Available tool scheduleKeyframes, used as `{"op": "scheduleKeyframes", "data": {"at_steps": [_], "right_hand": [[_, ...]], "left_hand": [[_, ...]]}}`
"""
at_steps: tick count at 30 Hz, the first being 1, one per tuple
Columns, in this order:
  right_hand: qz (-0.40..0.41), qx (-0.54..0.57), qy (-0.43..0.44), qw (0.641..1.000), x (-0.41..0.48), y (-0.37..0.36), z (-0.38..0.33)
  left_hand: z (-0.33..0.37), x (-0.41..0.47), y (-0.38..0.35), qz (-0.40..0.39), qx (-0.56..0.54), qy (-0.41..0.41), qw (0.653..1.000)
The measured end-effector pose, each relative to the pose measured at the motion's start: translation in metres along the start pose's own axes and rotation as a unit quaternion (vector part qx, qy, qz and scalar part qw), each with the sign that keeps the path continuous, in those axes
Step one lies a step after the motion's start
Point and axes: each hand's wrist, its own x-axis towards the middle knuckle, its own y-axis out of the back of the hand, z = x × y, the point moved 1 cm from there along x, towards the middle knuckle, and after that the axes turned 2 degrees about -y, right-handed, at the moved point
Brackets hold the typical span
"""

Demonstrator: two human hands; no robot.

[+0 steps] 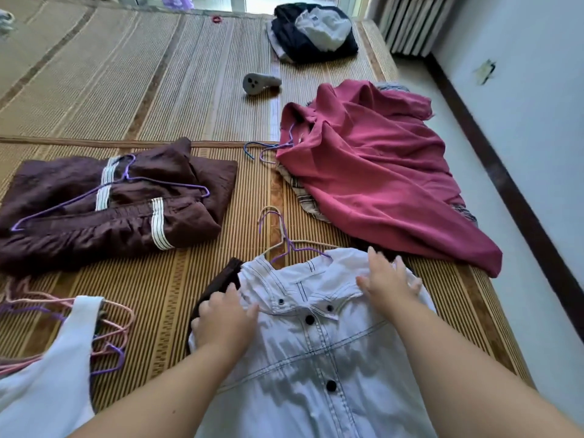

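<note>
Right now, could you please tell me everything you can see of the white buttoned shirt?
The white shirt lies front-up on the woven mat, collar away from the person. It looks like light cotton with dark stitching and black buttons, fastened. Wire hangers poke from its neck. The left hand grips one shoulder; the right hand rests flat on the other.

Your left hand (224, 317) curls round one shoulder of the white shirt (316, 358), which lies on the woven mat (164, 279). Your right hand (390, 284) lies flat, fingers spread, on the other shoulder. Wire hangers (289, 245) poke out at the shirt's collar. A folded brown garment (63, 241) lies to the left, and a red garment (379, 172) lies to the right.
</note>
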Motion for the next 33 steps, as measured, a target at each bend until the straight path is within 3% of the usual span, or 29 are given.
{"op": "scheduleKeyframes", "data": {"at_steps": [4,7,9,12,18,24,33], "right_hand": [[0.015,-0.141,0.005,0.99,0.005,0.004,0.002],[0.058,-0.157,0.086,0.982,-0.018,0.018,0.007],[0.04,-0.076,0.16,0.983,-0.046,0.038,0.018],[-0.029,0.078,0.206,0.975,-0.1,0.067,0.043],[0.01,0.215,0.159,0.964,-0.206,0.142,0.095],[0.103,0.272,0.156,0.944,-0.335,0.239,0.134],[0.283,0.26,0.174,0.907,-0.528,0.372,0.189]], "left_hand": [[-0.006,0.005,0.005,0.003,-0.041,-0.025,0.999],[-0.006,-0.012,0.024,0.006,-0.13,-0.083,0.988],[-0.002,-0.034,0.046,0.015,-0.18,-0.121,0.976],[0.01,-0.072,0.075,0.005,-0.178,-0.169,0.969],[0.055,-0.16,0.146,0.023,-0.153,-0.231,0.961],[0.091,-0.282,0.227,0.042,-0.164,-0.309,0.936],[0.137,-0.453,0.338,0.114,-0.171,-0.453,0.867]]}}
